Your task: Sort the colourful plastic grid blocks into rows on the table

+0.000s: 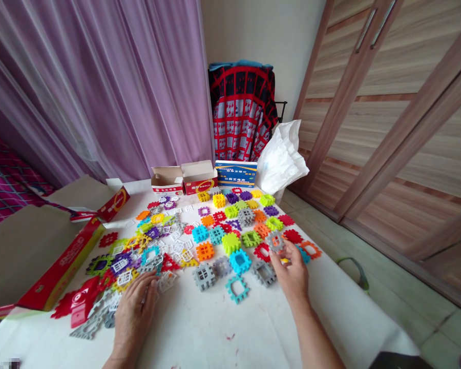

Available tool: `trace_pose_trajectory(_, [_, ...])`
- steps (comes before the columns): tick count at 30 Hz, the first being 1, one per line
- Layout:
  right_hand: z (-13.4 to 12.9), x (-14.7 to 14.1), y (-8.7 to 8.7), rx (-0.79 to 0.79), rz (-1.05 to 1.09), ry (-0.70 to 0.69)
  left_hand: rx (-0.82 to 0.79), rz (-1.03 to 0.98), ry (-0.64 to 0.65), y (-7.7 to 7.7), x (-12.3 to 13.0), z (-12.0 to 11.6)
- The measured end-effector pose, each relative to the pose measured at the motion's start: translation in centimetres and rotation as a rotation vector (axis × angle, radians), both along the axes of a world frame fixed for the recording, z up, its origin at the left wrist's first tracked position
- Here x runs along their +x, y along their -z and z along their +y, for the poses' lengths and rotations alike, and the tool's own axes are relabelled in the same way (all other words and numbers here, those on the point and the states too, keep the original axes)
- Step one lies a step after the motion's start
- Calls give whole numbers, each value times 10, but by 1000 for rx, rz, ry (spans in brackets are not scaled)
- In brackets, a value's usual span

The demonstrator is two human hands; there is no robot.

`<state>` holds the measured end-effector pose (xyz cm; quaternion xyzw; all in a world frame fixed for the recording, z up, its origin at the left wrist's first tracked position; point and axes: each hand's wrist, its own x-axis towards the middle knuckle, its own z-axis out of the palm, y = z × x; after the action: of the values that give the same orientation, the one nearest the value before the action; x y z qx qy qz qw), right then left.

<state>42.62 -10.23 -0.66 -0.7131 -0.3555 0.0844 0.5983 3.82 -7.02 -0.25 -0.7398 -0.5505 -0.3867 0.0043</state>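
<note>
Found in right hand (295, 274), toward right edge of white table (207, 328): grey windowed block (275, 240), pinched between thumb and fingertips, projecting beyond the tips. Found at left hand (136, 302), toward near left corner: fingers close together, bent, just beside white lattice piece (167, 281); gripping or merely resting, cannot tell.

passage: near tablecloth (223, 333) | obstacles: plastic pieces (231, 243) ahead; cartons (200, 185), white bag (278, 159) behind

Blocks (231, 243) lie on the table (215, 328). Boxes (236, 174) are behind and left of them. Wardrobe (372, 118) at right.
</note>
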Motion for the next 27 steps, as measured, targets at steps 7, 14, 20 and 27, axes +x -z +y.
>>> trace_pose_trajectory(7, [-1, 1, 0, -8, -42, -26, 13, 53, 31, 0, 0, 2])
trace_pose_trajectory(14, [-2, -1, -1, -12, -77, -23, -15, 59, 24, -1, 2, 1])
trace_pose_trajectory(20, [-3, 1, 2, -26, -79, -23, 6, 56, 17, -1, 4, 0])
trace_pose_trajectory(27, [-3, -4, 2, -8, -338, -10, -9, 50, 49, 1, 2, 2])
